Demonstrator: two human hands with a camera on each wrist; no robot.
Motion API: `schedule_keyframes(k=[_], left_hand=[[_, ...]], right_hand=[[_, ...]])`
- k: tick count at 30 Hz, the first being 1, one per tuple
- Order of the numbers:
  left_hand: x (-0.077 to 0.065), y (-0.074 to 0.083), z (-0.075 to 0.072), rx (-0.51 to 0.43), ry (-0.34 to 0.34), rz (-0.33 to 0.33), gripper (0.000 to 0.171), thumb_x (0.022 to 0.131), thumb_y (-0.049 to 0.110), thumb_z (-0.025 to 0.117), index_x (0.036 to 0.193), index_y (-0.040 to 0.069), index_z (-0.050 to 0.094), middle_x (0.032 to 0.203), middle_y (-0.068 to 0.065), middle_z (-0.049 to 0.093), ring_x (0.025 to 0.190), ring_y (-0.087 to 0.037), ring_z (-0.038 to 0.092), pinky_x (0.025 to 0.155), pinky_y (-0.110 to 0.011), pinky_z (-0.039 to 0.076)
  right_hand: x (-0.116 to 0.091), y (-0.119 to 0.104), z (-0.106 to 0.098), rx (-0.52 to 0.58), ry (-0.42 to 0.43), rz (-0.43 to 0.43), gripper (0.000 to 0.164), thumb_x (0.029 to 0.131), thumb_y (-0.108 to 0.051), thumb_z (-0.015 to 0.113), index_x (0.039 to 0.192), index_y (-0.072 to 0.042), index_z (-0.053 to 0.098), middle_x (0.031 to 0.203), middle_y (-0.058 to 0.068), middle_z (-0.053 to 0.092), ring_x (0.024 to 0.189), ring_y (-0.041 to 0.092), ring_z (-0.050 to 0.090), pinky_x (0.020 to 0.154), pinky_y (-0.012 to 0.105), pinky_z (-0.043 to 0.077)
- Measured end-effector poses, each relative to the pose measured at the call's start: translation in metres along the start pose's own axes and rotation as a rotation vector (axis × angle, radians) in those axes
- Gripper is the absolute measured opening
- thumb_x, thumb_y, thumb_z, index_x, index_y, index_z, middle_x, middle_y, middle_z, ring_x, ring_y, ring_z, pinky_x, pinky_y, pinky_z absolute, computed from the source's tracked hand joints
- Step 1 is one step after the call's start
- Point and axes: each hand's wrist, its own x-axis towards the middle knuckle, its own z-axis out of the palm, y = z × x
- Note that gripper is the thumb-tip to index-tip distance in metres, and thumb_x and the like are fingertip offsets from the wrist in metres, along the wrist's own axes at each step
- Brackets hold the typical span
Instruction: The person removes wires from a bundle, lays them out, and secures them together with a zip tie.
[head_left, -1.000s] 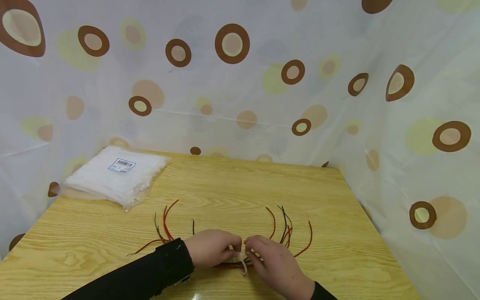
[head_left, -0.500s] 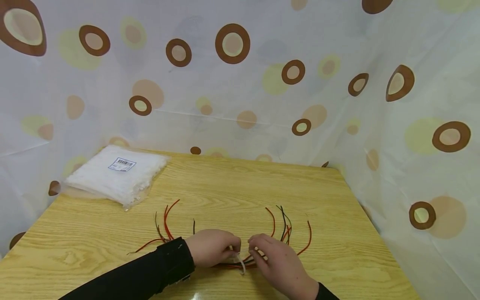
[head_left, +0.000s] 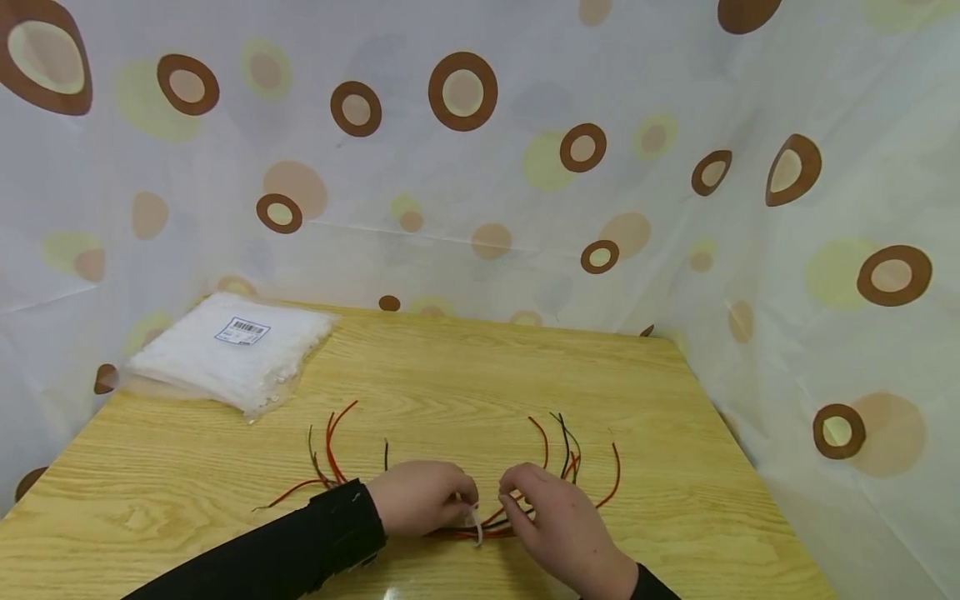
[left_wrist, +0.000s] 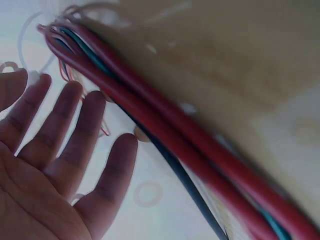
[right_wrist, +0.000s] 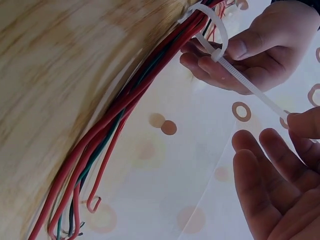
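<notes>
A white cable tie (right_wrist: 250,87) is looped loosely around a bundle of red, black and green wires (right_wrist: 125,100). My left hand (head_left: 423,497) pinches the tie near its head, thumb against it, just above the bundle. Between the thumb and forefinger of my right hand (head_left: 558,521) is the tie's tail, stretched between the two hands. The other fingers of the right hand hold nothing. In the left wrist view the wires (left_wrist: 150,110) run close past the left fingertips, and the tie shows only faintly. From the head view, the hands hide part of the bundle.
Wire ends fan out on the wooden table (head_left: 465,375) to both sides of the hands. At the back left lies a clear bag (head_left: 202,350) of white cable ties with a barcode label. A patterned cloth (head_left: 480,192) hangs behind and at the sides.
My right hand has moved a little to the right, widening the gap between the hands. The loop of the cable tie looks smaller. My left hand has stayed nearly in place.
</notes>
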Motion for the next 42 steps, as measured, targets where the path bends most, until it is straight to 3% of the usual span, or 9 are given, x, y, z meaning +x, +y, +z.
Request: schedule_keyframes(k=[8,23,42], left_hand=[[-0.001,0.005,0.002,-0.023,0.021,-0.054,0.017,0.099,0.028,0.062,0.113,0.022,0.071,0.102,0.015,0.067,0.087,0.002,0.061,0.075,-0.022,0.052],[-0.001,0.004,-0.001,-0.047,0.021,-0.065,0.011,0.096,0.019,0.067,0.103,0.021,0.075,0.097,0.013,0.069,0.085,0.002,0.062,0.074,-0.022,0.053],[-0.002,0.004,0.008,-0.014,0.031,-0.055,0.008,0.093,0.024,0.070,0.089,0.022,0.077,0.083,0.016,0.066,0.071,0.004,0.056,0.069,-0.019,0.050]], right_hand=[[0.002,-0.002,0.001,-0.006,-0.004,0.024,0.020,0.088,-0.010,0.075,0.096,-0.023,0.061,0.093,-0.010,0.064,0.077,0.001,0.061,0.061,0.021,0.052],[0.005,-0.006,0.003,-0.001,0.025,-0.021,0.022,0.087,-0.007,0.075,0.095,-0.023,0.062,0.090,-0.013,0.063,0.070,-0.002,0.054,0.057,0.020,0.044],[0.000,-0.008,0.000,0.002,0.038,0.015,0.024,0.086,-0.007,0.077,0.095,-0.023,0.062,0.089,-0.014,0.063,0.068,-0.003,0.052,0.057,0.020,0.042]])
